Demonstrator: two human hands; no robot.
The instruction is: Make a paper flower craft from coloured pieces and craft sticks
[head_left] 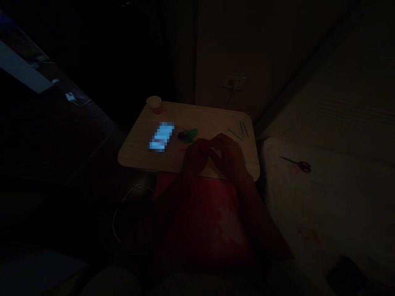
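Note:
In the dim light my left hand point(196, 155) and my right hand point(227, 153) meet over the near side of a small wooden table point(135, 152). Both are closed, with their fingertips pressed together. Something small and reddish seems to be pinched between them, but it is too dark to name. Just beyond my left hand lie green leaf-shaped pieces point(190, 135) with a dark lump point(181, 135) at their left end. Several thin blue-green sticks point(243, 128) rest past my right hand.
A lit phone point(162, 137), blurred out, lies on the table's left. Behind it stands a paper cup point(154, 104). Scissors point(304, 166) lie on the pale surface at right. A white cable point(115, 218) loops below the table, and a wall socket point(235, 81) is behind.

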